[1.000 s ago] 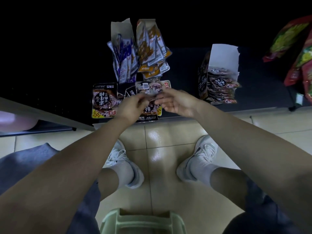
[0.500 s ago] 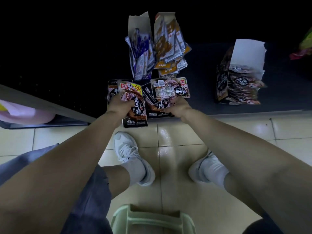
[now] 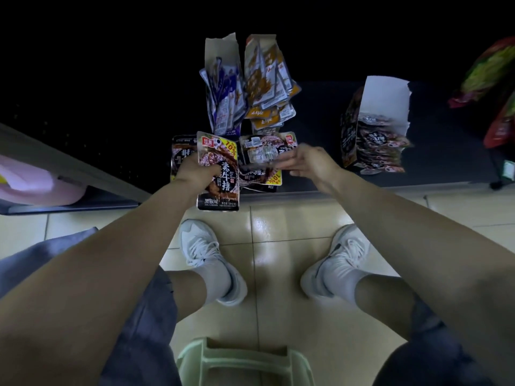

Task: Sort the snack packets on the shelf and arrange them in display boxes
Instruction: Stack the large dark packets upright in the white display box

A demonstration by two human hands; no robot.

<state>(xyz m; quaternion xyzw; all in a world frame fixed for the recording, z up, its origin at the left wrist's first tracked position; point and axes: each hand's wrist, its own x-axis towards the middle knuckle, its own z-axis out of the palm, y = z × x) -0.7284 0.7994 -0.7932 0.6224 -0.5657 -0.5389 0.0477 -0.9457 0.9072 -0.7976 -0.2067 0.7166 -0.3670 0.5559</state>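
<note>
Dark shelf [image 3: 320,121] over glossy beige tile floor [image 3: 278,235]; room dim.

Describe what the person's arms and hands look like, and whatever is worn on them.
The left arm and right arm are bare to the frame edge, with no sleeve in view. The left hand and right hand are ungloved. No watch, bracelet or ring shows, though the picture is dim and blurred.

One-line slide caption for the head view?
Left hand grips a steak-snack packet, right hand pinches a second packet, over loose packets on the shelf.
</note>
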